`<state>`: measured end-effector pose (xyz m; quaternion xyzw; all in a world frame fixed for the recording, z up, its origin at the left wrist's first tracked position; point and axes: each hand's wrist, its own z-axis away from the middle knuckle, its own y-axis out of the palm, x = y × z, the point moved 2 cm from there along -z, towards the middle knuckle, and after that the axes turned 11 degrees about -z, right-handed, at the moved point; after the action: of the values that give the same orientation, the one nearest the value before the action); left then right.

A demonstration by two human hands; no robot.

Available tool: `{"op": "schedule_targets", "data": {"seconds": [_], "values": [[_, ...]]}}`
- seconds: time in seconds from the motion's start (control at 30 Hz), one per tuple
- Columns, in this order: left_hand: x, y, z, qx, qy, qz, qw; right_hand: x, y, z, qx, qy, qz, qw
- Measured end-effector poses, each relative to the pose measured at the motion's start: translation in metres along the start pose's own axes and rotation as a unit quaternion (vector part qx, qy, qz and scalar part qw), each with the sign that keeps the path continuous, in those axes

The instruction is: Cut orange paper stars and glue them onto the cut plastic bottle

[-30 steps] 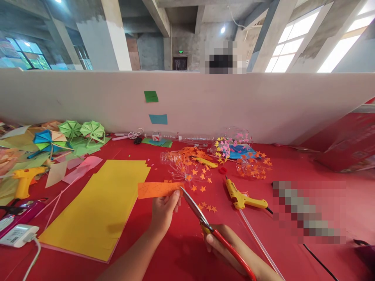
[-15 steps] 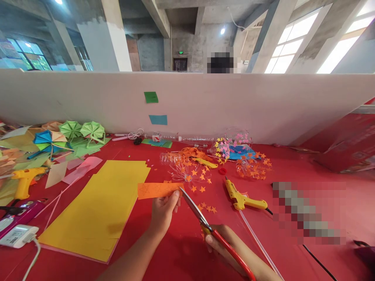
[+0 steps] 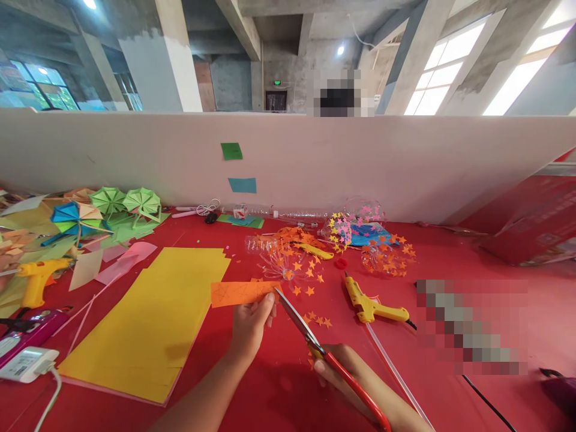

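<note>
Between thumb and fingers, my left hand [image 3: 252, 327] pinches a strip of orange paper [image 3: 238, 293] with star outlines drawn on it. My right hand [image 3: 344, 372] is closed around red-handled scissors [image 3: 315, 343]. The blade tips touch the strip's right end, close to my left thumb. Just beyond the scissors, several cut orange paper stars [image 3: 320, 320] lie on the red table [image 3: 279, 384]. Behind the strip sits a clear plastic piece cut into thin splayed strips [image 3: 288, 275], with orange stars on it.
Yellow paper sheets [image 3: 148, 318] lie to the left. A yellow glue gun [image 3: 371, 306] with its cord rests on the right, another glue gun [image 3: 38, 279] far left. Behind are a yellow cutter [image 3: 315, 250], star-covered plastic pieces and folded paper umbrellas [image 3: 141, 203]. A white partition [image 3: 315, 162] closes the back.
The view shifts very slightly. Both hands, the orange strip and the scissors stay almost where they were, with the blade tips still at the strip's right end.
</note>
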<state>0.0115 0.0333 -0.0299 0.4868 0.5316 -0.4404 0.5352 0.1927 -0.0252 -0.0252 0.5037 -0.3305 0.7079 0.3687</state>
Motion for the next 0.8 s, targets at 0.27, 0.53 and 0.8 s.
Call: {"op": "schedule_targets", "data": {"seconds": [0.27, 0.53, 0.8], "values": [[0.000, -0.002, -0.004, 0.008, 0.024, 0.002, 1.000, -0.003, -0.005, -0.004, 0.013, -0.024, -0.020, 0.999], [0.008, -0.005, 0.003, 0.006, -0.085, -0.087, 0.993, 0.002, -0.003, -0.001, 0.000, -0.029, -0.028, 0.999], [0.009, 0.007, 0.011, 0.005, -0.059, -0.096, 0.994, -0.009, 0.012, -0.004, 0.001, -0.066, -0.106, 0.992]]}}
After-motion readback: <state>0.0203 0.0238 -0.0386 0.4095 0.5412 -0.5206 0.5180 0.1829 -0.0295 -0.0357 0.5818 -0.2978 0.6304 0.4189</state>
